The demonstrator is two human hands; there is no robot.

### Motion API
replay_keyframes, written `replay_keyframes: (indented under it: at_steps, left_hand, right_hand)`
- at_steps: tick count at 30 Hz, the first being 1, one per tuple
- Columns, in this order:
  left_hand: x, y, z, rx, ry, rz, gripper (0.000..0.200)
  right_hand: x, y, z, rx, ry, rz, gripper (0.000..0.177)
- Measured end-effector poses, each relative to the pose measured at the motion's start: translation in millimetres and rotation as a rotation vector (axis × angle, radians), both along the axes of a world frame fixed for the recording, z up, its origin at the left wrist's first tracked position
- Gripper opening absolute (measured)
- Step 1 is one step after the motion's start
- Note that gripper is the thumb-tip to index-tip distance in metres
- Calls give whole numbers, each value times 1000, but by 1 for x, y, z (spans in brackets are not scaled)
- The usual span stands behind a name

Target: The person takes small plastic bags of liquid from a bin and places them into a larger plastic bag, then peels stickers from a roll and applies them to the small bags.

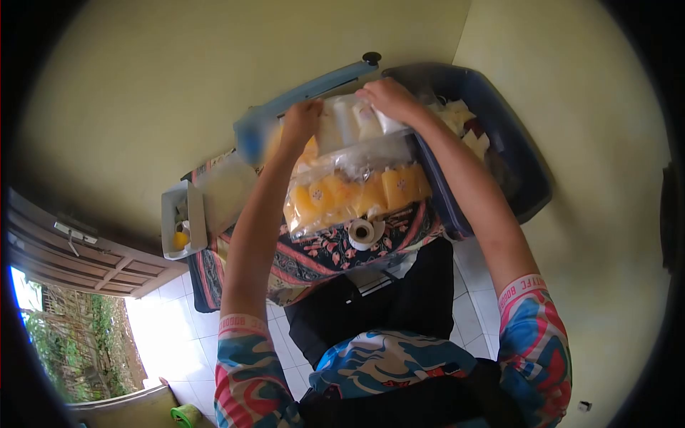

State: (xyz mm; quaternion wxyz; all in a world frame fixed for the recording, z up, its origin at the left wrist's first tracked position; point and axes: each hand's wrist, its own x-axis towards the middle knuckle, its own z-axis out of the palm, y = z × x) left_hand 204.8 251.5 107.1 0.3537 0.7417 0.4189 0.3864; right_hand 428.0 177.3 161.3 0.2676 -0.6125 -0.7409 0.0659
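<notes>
Over patterned cloth (321, 255), left hand (301, 120) and right hand (389, 100) grip a plastic bag (357, 182) (orange-filled).

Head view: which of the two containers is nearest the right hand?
The large dark blue tub, right beside the right hand gripping the clear bag; the small white tray sits far off past the left hand.

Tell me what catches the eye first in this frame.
A clear bag stuffed with orange-yellow packets lies at the centre, its top edge gripped by the left hand and right hand. Behind it runs a long blue bar; a dark blue tub sits to the right.
</notes>
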Motion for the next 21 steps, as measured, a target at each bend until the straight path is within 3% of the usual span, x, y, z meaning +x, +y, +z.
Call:
replay_keyframes:
  at_steps: [4, 8, 11, 14, 21]
  left_hand:
    - [52, 53, -5, 117, 272, 20, 39]
    - [77, 61, -2, 295, 794, 146, 32]
    - [78, 57, -1, 404, 923, 103, 26]
    - [79, 50, 7, 188, 901, 129, 38]
    - [76, 39, 9, 193, 958, 159, 43]
  right_hand:
    - [55, 63, -23, 57, -303, 85, 36]
    - [56, 85, -36, -48, -496, -34, 35]
    - [59, 91, -53, 32, -494, 43, 32]
    - [56, 89, -61, 61, -603, 15, 26]
    - [57, 80, -71, 108, -585, 7, 18]
